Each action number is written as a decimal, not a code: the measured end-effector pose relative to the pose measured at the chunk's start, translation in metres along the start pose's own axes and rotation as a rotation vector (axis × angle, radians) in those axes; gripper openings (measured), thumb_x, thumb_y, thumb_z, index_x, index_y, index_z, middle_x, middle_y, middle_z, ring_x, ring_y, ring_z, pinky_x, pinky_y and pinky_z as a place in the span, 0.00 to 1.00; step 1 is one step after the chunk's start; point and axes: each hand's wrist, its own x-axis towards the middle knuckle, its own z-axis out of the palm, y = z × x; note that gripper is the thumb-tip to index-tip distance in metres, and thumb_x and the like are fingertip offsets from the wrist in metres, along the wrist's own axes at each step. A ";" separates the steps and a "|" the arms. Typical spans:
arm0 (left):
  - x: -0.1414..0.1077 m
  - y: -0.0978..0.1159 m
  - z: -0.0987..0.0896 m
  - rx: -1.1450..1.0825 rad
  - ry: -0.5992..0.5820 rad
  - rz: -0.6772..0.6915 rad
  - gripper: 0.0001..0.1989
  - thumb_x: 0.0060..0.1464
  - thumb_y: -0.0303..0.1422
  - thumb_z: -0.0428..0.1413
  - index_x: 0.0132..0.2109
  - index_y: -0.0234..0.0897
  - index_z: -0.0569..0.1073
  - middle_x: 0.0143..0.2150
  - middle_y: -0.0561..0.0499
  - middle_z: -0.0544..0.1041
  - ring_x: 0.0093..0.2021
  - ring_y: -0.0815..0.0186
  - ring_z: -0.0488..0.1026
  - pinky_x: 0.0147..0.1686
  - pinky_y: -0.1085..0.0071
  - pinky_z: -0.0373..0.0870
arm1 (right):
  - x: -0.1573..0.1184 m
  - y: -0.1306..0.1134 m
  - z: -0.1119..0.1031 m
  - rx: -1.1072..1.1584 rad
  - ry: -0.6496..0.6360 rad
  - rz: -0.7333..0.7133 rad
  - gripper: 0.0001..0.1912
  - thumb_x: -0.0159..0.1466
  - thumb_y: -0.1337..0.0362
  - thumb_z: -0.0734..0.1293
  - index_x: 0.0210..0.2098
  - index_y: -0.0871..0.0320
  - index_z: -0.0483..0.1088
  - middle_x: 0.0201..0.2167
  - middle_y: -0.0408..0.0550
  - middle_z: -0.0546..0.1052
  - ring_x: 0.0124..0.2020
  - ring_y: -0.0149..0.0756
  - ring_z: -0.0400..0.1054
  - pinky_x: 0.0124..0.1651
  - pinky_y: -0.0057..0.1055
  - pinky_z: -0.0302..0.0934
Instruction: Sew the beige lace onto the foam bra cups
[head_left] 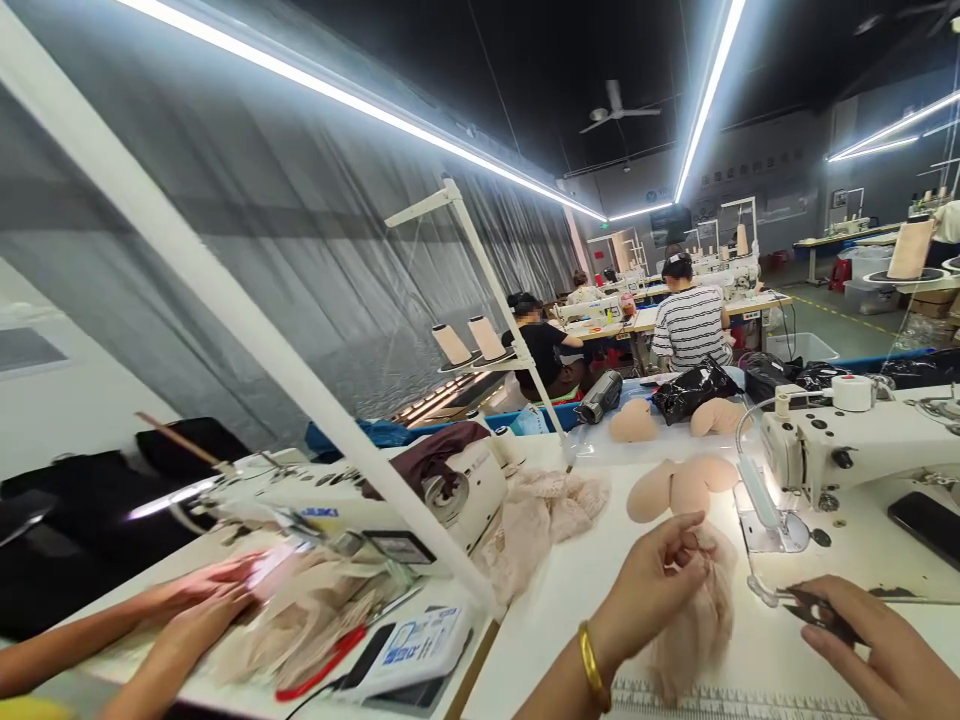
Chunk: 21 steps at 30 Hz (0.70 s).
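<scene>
My left hand (660, 580), with a gold bangle at its wrist, pinches the top of a thin beige fabric piece (694, 640) that hangs down over the white table. To its right, my right hand (870, 640) is closed around small dark thread snips (825, 612), their tip pointing left near the sewing machine's edge. Behind the hands stands the white sewing machine (832, 450) with its lamp lit over the needle plate (776, 530). Beige rounded cup pieces (686, 487) lie on the table just beyond my left hand.
A ruler strip (735, 700) runs along the near edge. A black phone (926, 525) lies at the right. Beige lace (540, 520) lies left of my hands. A co-worker's hands (217, 590) work at another machine (352, 515). A slanted white pole (247, 310) crosses the left side.
</scene>
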 end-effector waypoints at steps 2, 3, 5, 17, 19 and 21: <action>-0.004 -0.008 0.013 -0.113 -0.092 -0.103 0.34 0.52 0.32 0.68 0.67 0.40 0.75 0.48 0.46 0.80 0.40 0.67 0.72 0.43 0.70 0.67 | 0.011 -0.025 -0.001 0.025 -0.020 -0.003 0.15 0.76 0.51 0.64 0.55 0.48 0.76 0.47 0.51 0.83 0.44 0.45 0.79 0.46 0.34 0.75; -0.006 -0.009 0.017 -0.154 -0.113 -0.129 0.36 0.51 0.32 0.69 0.67 0.40 0.75 0.49 0.46 0.79 0.39 0.68 0.70 0.42 0.70 0.66 | 0.016 -0.034 0.000 0.042 -0.016 0.008 0.16 0.76 0.50 0.63 0.55 0.48 0.76 0.47 0.51 0.83 0.43 0.45 0.79 0.45 0.35 0.73; -0.007 -0.011 0.023 -0.222 -0.147 -0.149 0.37 0.49 0.33 0.71 0.67 0.40 0.75 0.49 0.46 0.79 0.38 0.68 0.68 0.41 0.70 0.64 | 0.025 -0.045 0.004 0.111 -0.033 0.077 0.17 0.75 0.48 0.64 0.53 0.49 0.76 0.44 0.49 0.82 0.42 0.45 0.76 0.45 0.36 0.70; 0.014 0.035 -0.085 0.564 0.440 -0.019 0.24 0.56 0.31 0.54 0.58 0.36 0.80 0.45 0.44 0.84 0.41 0.55 0.78 0.46 0.60 0.76 | 0.033 -0.046 0.008 0.924 -0.092 0.503 0.19 0.64 0.47 0.72 0.30 0.54 0.65 0.25 0.35 0.55 0.28 0.32 0.45 0.32 0.31 0.43; 0.015 0.054 -0.115 0.609 0.558 0.003 0.25 0.58 0.32 0.54 0.61 0.35 0.77 0.55 0.38 0.81 0.54 0.47 0.76 0.56 0.51 0.73 | 0.031 -0.047 0.001 0.932 -0.110 0.494 0.20 0.64 0.47 0.73 0.31 0.54 0.66 0.26 0.36 0.57 0.29 0.33 0.46 0.33 0.31 0.45; 0.008 0.062 -0.114 0.641 0.583 0.095 0.25 0.61 0.35 0.56 0.64 0.38 0.75 0.62 0.37 0.77 0.64 0.43 0.70 0.63 0.46 0.67 | 0.033 -0.054 -0.002 0.871 -0.156 0.428 0.20 0.66 0.47 0.72 0.31 0.54 0.66 0.28 0.38 0.61 0.32 0.34 0.52 0.36 0.31 0.48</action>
